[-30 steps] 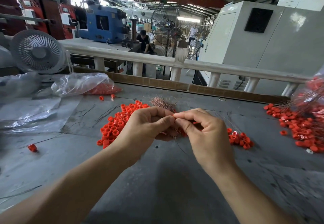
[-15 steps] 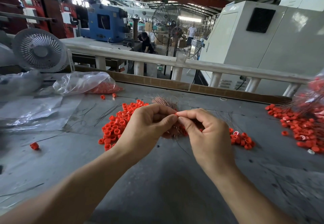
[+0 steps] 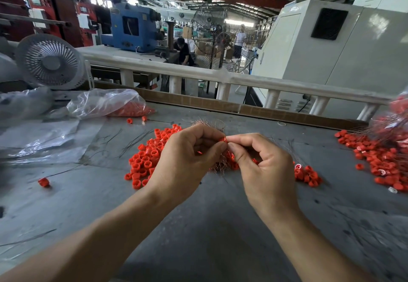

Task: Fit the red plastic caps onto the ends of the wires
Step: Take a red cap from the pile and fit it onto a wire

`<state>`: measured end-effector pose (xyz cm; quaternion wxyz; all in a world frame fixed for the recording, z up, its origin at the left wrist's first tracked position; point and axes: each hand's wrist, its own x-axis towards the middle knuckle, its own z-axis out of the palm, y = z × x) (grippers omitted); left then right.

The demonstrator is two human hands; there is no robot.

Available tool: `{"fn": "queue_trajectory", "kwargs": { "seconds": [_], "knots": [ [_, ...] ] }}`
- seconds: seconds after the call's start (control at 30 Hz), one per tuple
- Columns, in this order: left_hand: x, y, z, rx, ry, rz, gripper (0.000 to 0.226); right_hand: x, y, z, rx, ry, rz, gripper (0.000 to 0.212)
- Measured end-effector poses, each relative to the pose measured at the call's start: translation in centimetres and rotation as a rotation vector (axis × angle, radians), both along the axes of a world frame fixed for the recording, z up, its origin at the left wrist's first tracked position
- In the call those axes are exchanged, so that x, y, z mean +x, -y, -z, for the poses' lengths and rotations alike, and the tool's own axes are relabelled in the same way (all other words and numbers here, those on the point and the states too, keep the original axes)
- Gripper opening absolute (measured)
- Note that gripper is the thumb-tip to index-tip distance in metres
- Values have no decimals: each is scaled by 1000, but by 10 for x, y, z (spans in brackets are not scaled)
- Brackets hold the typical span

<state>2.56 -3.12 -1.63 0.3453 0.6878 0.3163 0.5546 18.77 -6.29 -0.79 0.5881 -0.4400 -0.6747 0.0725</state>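
We see one red cap (image 3: 223, 139) pinched between the fingertips of both hands, raised just above the grey table (image 3: 209, 226). The left hand (image 3: 187, 160) curls thumb and forefinger onto it from the left; the right hand (image 3: 262, 167) nips it from the right. A bundle of thin wires (image 3: 209, 125) pokes out behind and below the left hand; whether a wire end sits in the cap, we cannot tell. A heap of loose red caps (image 3: 145, 160) lies left of the hands, a smaller cluster (image 3: 306, 174) right of them, and a capped pile (image 3: 379, 158) far right. A clear plastic bag (image 3: 106, 103) holding caps lies beyond, near a white fan (image 3: 49, 61).
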Motion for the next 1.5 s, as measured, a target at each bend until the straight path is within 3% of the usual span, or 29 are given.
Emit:
{"fn": "queue_trajectory", "kwargs": {
  "seconds": [0.53,0.73,1.1,1.5],
  "knots": [
    [3,4,-1,-45,32,-78,13,-6,-1,1,-35,35,3,21],
    [3,3,-3,-201,163,30,7,-10,0,2,-38,34,13,21],
    [8,11,-9,-528,314,177,12,-16,-2,2,142,290,236,13],
    [8,10,-12,-593,263,185,18,-8,-3,-3,136,423,255,14]
  ]
}}
